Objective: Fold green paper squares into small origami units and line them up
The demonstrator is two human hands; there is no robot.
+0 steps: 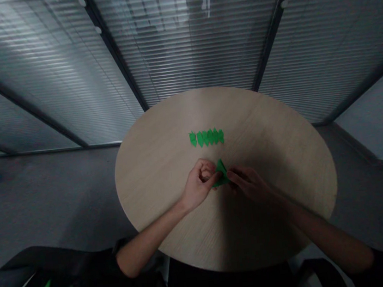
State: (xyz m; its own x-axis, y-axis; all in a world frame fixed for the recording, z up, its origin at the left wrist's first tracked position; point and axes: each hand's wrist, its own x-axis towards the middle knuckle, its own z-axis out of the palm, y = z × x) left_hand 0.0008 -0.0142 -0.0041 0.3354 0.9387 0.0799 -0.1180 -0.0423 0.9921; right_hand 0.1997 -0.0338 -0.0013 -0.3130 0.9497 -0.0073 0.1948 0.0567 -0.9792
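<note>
head view | left hand (198, 184) and right hand (248, 184) pinching folded green paper (221, 174) between fingertips | row of green paper pieces (206, 137) at 12 o'clock on round wooden tabletop (276, 151)

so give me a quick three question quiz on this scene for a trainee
1. What do the person's left hand and the person's right hand hold between them?
2. True or false: the row of small folded green paper shapes lies farther from the person than the hands.
3. What shape is the light wood tabletop: a) round, b) square, c) triangular?

Key: 1. a folded green paper piece; 2. true; 3. a
</note>
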